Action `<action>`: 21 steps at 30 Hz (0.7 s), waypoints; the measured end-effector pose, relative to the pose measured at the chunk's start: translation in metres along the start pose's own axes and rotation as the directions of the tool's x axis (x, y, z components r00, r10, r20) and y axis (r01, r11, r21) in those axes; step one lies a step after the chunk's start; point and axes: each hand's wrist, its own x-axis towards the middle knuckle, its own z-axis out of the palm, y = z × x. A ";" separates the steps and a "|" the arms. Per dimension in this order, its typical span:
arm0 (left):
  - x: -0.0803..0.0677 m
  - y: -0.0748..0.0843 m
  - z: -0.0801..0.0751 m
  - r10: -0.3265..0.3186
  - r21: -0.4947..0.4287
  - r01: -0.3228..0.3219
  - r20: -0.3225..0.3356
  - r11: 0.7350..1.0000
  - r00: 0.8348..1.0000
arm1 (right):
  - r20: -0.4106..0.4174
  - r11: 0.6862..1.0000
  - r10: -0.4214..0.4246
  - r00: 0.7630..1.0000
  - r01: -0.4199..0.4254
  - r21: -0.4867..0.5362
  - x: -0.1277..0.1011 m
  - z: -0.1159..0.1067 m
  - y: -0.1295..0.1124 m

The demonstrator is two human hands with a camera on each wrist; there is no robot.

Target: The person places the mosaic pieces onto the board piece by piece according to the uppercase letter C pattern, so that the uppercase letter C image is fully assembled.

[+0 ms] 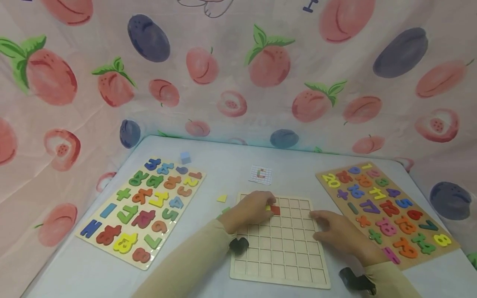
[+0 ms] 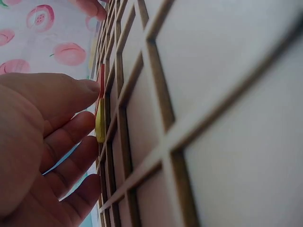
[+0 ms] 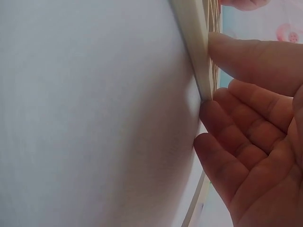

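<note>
A wooden grid board [image 1: 294, 271] lies on the white table in front of me. My left hand [image 1: 253, 209] reaches over its far left part, pinching a small yellow tile [image 2: 100, 124] between thumb and fingers. Against the yellow tile lies a red square tile [image 1: 275, 210], close to the thumb tip in the left wrist view. My right hand [image 1: 340, 231] is at the board's right edge, its thumb and fingertips touching the rim [image 3: 196, 47] with the fingers loosely extended. A card [image 1: 260, 175] with a coloured C-shaped pattern on a grid lies beyond the board.
Left of the board, a loose yellow piece [image 1: 222, 198] and a partly covered green piece [image 1: 225, 210] lie on the table. Number boards stand at left [image 1: 143, 263] and right [image 1: 432, 252]. A light blue cube [image 1: 185, 157] sits at the back left. Fruit-patterned cloth [image 1: 231, 70] hangs behind.
</note>
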 end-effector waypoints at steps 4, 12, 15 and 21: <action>-0.003 -0.006 -0.002 -0.004 0.001 0.004 -0.009 1.000 1.000 | 0.005 1.000 0.012 1.000 -0.012 0.000 0.000 0.001 0.000; -0.017 -0.019 -0.020 -0.049 -0.015 0.049 -0.020 0.999 0.999 | 0.005 1.000 0.016 1.000 -0.015 -0.005 0.000 0.002 0.001; -0.023 -0.028 -0.028 -0.099 -0.041 0.098 -0.035 0.994 0.994 | 0.004 1.000 0.009 1.000 -0.009 -0.003 0.000 0.003 0.001; -0.038 -0.048 -0.042 -0.175 -0.084 0.169 -0.070 0.982 0.982 | 0.003 1.000 0.010 1.000 -0.010 -0.001 -0.001 0.002 0.001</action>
